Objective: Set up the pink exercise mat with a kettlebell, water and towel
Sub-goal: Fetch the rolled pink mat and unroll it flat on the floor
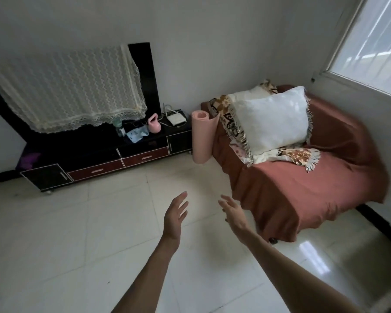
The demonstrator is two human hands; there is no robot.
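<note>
Head view. Left hand [175,214] and right hand [233,212] reach fwd over the floor [99,233], fingers straight, empty, apart from each other and well short of everything. Pink mat [202,136], rolled, stands on end at far centre, long axis approx. vertical w/ slight tilt, leaning on the sofa [291,188]. Likely light, soft foam; best gripped round mid-roll w/ both hands so it doesn't unfurl. On the low worktop [127,152] to its left: pink kettlebell [154,125], handle up, prob. dense for its size, so lift by handle; crumpled towel [137,134], limp; bottle [118,128], upright, partly under the lace cloth [66,86].
</note>
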